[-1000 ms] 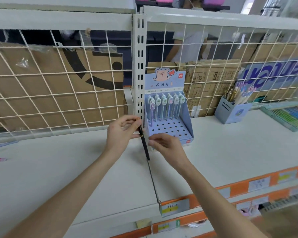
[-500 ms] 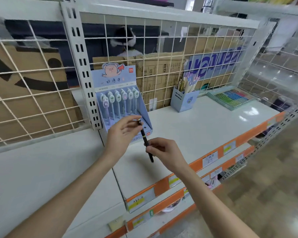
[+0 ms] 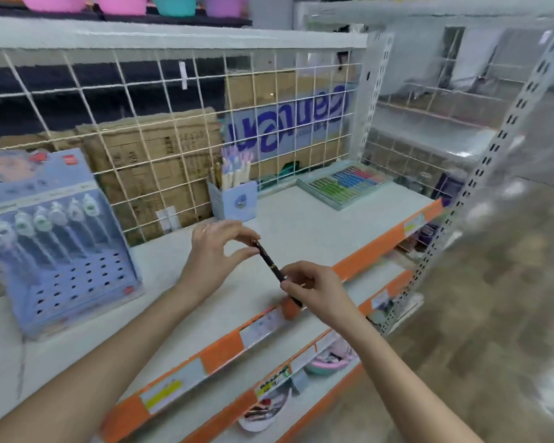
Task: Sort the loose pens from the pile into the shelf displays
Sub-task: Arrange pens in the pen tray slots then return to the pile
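A slim black pen (image 3: pixel 271 264) with a gold band is held slanted over the white shelf (image 3: pixel 304 228). My right hand (image 3: pixel 314 290) grips its lower end. My left hand (image 3: pixel 216 252) pinches its top end between thumb and fingertips. A blue display stand (image 3: pixel 61 257) with a row of character-topped pens and several unfilled holes stands at the left of the shelf. A small blue pen cup (image 3: pixel 235 199) holding several pens sits at the back, beyond my hands. No pile of loose pens is in view.
A flat tray of coloured pens (image 3: pixel 343 183) lies at the back right. White wire mesh (image 3: pixel 173 123) backs the shelf, with cardboard boxes behind it. Orange price strips (image 3: pixel 365 251) edge the shelves. A perforated upright (image 3: pixel 480 174) stands at the right, floor beyond it.
The view has swung right along the shelf, so the blue display stand now lies far left. Both hands kept hold of the black pen and moved right with it.
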